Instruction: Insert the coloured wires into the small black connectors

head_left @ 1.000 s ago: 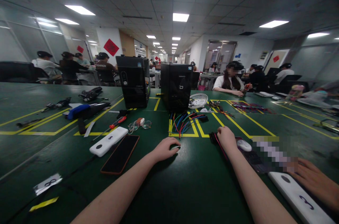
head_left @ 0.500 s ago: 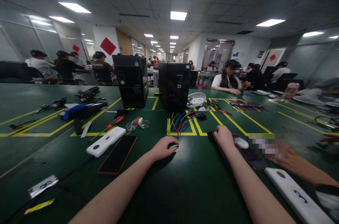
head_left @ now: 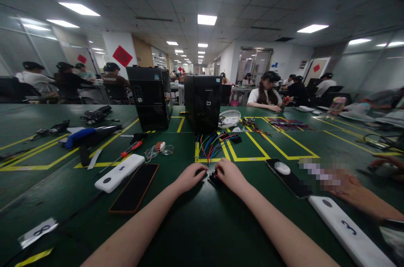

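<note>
Two bare hands close together over the green worktop (head_left: 202, 227); black connector (head_left: 213, 180) between them, at the right fingers.
Nearest, white pack marked 3 (head_left: 349, 227) to the right; orange-edged smartphone (head_left: 135, 189) to the left, white pack marked 8 (head_left: 120, 173) just beside it; right hand (head_left: 232, 176) has its fingers closed on the connector, cannot tell if that touches the worktop; left hand (head_left: 189, 177) has curled fingers, cannot tell if they grip anything; another person's hand (head_left: 355, 191) lies farther right, partly blurred; just beyond the own hands, red, blue and black wires (head_left: 211, 145) fan out inside yellow tape; farther, two black computer towers (head_left: 203, 105), white basket (head_left: 229, 118) beside the right one; a seated person (head_left: 267, 94) across the worktop.
</note>
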A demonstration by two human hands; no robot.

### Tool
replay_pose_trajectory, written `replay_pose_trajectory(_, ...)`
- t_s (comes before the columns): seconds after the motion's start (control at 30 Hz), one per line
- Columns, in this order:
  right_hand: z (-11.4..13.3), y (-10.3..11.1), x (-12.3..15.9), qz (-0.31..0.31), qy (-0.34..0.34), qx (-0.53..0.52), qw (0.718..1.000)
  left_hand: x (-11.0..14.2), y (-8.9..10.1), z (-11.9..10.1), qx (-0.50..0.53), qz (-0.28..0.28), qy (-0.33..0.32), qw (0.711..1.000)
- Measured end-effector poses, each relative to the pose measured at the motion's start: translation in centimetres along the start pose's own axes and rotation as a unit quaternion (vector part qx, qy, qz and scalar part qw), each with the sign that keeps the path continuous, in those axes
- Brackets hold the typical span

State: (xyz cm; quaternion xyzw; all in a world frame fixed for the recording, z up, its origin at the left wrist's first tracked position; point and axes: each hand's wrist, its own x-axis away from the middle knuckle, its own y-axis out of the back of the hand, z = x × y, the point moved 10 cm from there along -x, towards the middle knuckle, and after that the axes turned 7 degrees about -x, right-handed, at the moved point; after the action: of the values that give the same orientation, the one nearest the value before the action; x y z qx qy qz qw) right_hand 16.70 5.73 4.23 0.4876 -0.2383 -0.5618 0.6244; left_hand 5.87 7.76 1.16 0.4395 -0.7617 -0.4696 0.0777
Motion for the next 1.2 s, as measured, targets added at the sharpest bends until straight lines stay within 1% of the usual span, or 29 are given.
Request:
replay_pose_trajectory(0.07, 2.2, -0.9, 0.2, 0.004, 0.032, 0.002, 0.999, -0.1, 0.0, 0.3, -0.003, -0.003, 0.010, 1.000)
replay_pose_trajectory(0.13, 3.4, -1.5, 0.3, 0.012, 0.041, 0.022, 0.999, -0.2, -0.2, 0.3, -0.015, -0.002, 0.011, 1.000)
replay_pose_trajectory(0.27, 4.0, -1.4, 0.5, 0.030, 0.053, 0.050, 0.997, -0.3, -0.2, 0.0, -0.039, -0.004, -0.006, 0.999)
replay_pose_trajectory(0.37, 4.6, -1.2, 1.1, 0.040, 0.067, 0.060, 0.995, -0.3, -0.2, -0.3, -0.048, -0.005, -0.015, 0.999)
replay_pose_trajectory(0.47, 5.4, -1.9, 2.0, 0.041, 0.049, 0.102, 0.993, -0.3, -0.3, -0.4, -0.053, -0.004, -0.023, 0.998)
replay_pose_trajectory(0.6, 5.5, -3.8, 2.5, 0.026, -0.015, 0.173, 0.984, -0.2, -0.3, -0.3, -0.057, -0.010, -0.028, 0.998)
replay_pose_trajectory(0.7, 5.5, -4.5, 2.3, 0.002, 0.000, 0.177, 0.984, -0.2, -0.2, 0.1, -0.054, -0.020, -0.015, 0.998)
replay_pose_trajectory(0.83, 4.8, -3.9, 1.9, -0.015, 0.048, 0.148, 0.988, -0.3, 0.0, 0.9, -0.058, -0.039, 0.007, 0.997)
replay_pose_trajectory(0.93, 4.4, -3.2, 1.7, -0.031, 0.065, 0.140, 0.987, -0.3, -0.1, 1.4, -0.055, -0.046, 0.012, 0.997)
replay_pose_trajectory(1.07, 4.6, -2.9, 1.7, -0.041, 0.066, 0.146, 0.986, -0.4, -0.2, 1.5, -0.045, -0.043, 0.005, 0.998)
replay_pose_trajectory(1.2, 4.9, -3.2, 1.5, -0.029, 0.052, 0.162, 0.985, -0.4, -0.3, 1.3, -0.053, -0.040, 0.000, 0.998)
